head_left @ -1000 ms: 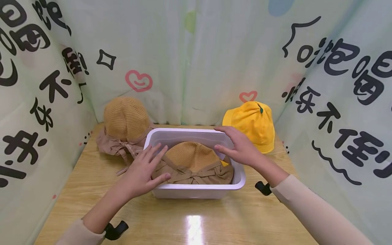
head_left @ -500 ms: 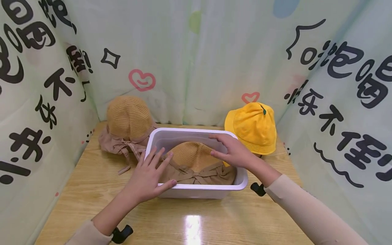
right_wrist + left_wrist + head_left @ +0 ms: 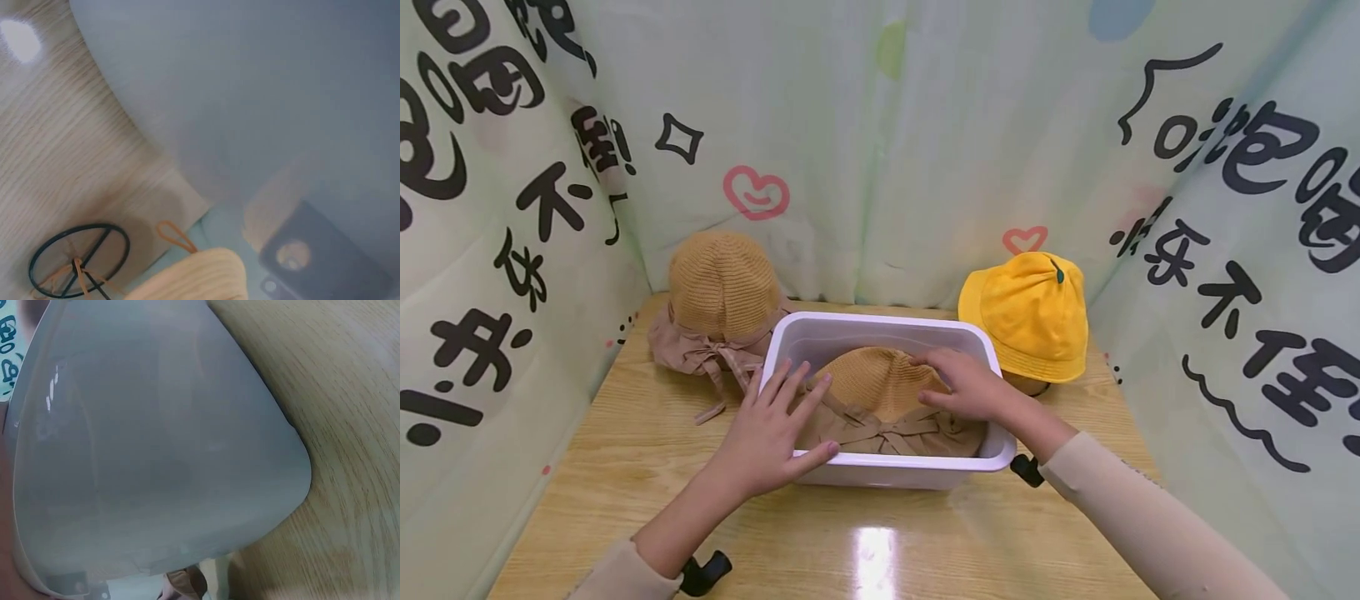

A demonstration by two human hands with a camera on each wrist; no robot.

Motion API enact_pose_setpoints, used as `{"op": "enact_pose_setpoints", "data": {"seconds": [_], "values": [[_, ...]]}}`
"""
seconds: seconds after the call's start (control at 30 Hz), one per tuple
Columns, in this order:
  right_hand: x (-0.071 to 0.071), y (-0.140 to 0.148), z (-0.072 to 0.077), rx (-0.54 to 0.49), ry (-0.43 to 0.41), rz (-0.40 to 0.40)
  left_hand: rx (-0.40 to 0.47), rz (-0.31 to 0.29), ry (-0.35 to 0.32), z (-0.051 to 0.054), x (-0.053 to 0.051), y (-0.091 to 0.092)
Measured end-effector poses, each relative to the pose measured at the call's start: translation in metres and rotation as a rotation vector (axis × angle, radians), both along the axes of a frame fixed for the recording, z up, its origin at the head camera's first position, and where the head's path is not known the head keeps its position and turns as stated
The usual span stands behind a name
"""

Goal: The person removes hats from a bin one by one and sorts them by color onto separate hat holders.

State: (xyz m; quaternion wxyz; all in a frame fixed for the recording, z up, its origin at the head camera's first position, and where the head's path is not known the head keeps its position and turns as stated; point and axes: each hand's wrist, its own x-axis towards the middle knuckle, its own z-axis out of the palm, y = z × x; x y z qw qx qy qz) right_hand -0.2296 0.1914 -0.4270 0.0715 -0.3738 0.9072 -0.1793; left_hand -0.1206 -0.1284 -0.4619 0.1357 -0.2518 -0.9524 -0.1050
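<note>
A straw sun hat (image 3: 880,379) with a brown fabric brim and bow lies inside a white plastic bin (image 3: 880,475) in the head view. My left hand (image 3: 767,437) rests at the bin's left front corner, fingers spread over the rim. Inside the bin's right side, my right hand (image 3: 966,385) lies over the hat's crown, thumb and index finger apart; its other fingertips are hidden. The wrist views look mostly at the bin's outer wall (image 3: 156,437), with neither hand's grasp shown.
Behind the bin at left stands another straw hat (image 3: 724,283) with a pinkish brim and ties. A yellow bucket hat (image 3: 1030,312) stands at right. A dark round wire base (image 3: 80,259) shows in the right wrist view. Printed curtains (image 3: 820,125) enclose the wooden table (image 3: 760,550).
My right hand has moved from the bin's back right rim down and inward onto the straw hat's crown. The left hand stays at the left front rim, fingers spread.
</note>
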Motion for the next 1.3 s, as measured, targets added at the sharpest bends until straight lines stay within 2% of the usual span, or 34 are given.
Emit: {"op": "enact_pose_setpoints", "data": {"seconds": [0.23, 0.5, 0.7, 0.9, 1.07, 1.17, 1.3], "values": [[-0.002, 0.000, -0.006, 0.023, -0.005, -0.011, -0.003, 0.007, 0.022, 0.001, -0.002, 0.001], [-0.003, -0.001, -0.014, 0.059, 0.001, -0.048, 0.008, -0.010, 0.047, 0.003, -0.004, 0.004], [-0.002, -0.001, -0.015, 0.090, -0.025, -0.097, -0.004, -0.008, 0.057, 0.002, -0.006, 0.005], [-0.001, -0.003, -0.011, 0.076, -0.013, -0.085, 0.000, -0.001, 0.042, 0.002, -0.006, 0.004], [0.013, 0.006, 0.001, 0.037, 0.118, -0.085, 0.000, 0.008, 0.043, 0.002, -0.005, 0.001], [0.028, 0.019, 0.006, 0.029, 0.198, -0.157, 0.005, 0.011, 0.030, 0.001, -0.003, 0.001], [0.051, 0.035, 0.006, 0.032, 0.189, -0.289, 0.018, 0.007, 0.041, 0.000, 0.000, 0.001]]}}
